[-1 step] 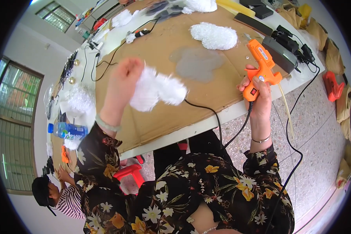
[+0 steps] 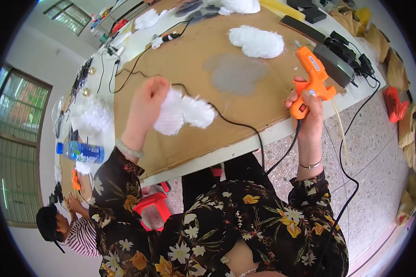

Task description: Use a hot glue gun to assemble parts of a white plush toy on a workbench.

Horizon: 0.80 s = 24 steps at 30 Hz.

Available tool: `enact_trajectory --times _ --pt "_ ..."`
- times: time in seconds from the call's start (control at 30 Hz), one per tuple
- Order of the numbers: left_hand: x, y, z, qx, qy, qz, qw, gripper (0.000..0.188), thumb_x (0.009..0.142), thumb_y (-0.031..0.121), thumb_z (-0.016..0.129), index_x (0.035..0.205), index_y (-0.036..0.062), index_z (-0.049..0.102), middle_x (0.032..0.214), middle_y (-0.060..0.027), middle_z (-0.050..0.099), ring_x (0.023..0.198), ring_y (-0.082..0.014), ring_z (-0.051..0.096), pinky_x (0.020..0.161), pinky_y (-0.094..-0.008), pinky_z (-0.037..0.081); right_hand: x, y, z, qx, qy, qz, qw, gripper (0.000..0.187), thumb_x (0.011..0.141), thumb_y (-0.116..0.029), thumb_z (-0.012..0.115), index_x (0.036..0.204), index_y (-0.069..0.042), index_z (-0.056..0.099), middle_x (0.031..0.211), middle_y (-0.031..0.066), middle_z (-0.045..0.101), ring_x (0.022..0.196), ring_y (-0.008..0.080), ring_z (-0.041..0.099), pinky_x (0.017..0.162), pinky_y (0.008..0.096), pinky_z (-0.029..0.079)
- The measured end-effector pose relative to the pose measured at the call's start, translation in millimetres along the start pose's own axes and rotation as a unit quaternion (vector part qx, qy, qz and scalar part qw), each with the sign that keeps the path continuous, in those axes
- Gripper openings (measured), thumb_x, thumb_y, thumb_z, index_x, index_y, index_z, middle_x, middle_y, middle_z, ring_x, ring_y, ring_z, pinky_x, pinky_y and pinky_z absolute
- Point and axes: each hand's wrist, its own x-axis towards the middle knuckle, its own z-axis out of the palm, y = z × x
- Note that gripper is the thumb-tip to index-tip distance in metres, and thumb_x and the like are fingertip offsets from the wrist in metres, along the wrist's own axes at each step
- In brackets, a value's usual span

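Pinched between the fingertips of my left hand point(image 2: 149, 104) is a white fluffy piece with rounded lobes point(image 2: 182, 113), held up over the cardboard point(image 2: 171, 152). My right hand point(image 2: 312, 115) is wrapped round the handle of an orange hot glue gun point(image 2: 312, 69). Its nozzle points away from me, toward the far side of the table, and a pale glue stick point(image 2: 339, 122) sticks out of its back end. On the cardboard beyond my hands lies a similar white fluffy piece point(image 2: 256, 41), beside a flat grey patch point(image 2: 235, 74).
A black cord point(image 2: 238, 123) crosses the cardboard and drops over the near edge. At the left are a blue-capped bottle point(image 2: 81, 152) and clear shredded material point(image 2: 94, 113). Dark boxes point(image 2: 333, 62) with cables stand right. Another person point(image 2: 74, 231) sits lower left, near a red stool point(image 2: 155, 207).
My left hand has shifted slightly, and the white fluffy piece has swung a little left, uncovering more of the black cord behind it. The right hand still holds the glue gun.
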Motion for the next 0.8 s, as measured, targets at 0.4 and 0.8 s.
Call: enact_trajectory --times 0.4,0.8 --pt "-64 -61 -33 -0.056 -0.034 -0.148 0.987 0.034 0.085 0.013 0.059 0.117 0.0019 0.056 0.094 -0.0081 0.062 0.085 -0.0141 0.059 0.075 -0.0258 0.047 4 11 5 -0.077 -0.016 -0.048 0.996 0.048 0.082 -0.017 0.053 0.122 0.007 0.043 0.079 0.0091 0.054 0.071 0.0168 0.051 0.070 0.0308 0.042" --pt "-40 -76 -49 0.275 -0.029 0.173 0.945 0.036 0.082 0.005 0.052 0.117 0.0118 0.058 0.086 -0.0155 0.064 0.080 -0.0289 0.063 0.071 -0.0326 0.049 -6 14 11 -0.164 -0.059 -0.053 0.983 0.045 0.083 -0.016 0.053 0.120 0.010 0.046 0.077 0.0100 0.054 0.069 0.0172 0.053 0.070 0.0303 0.044"
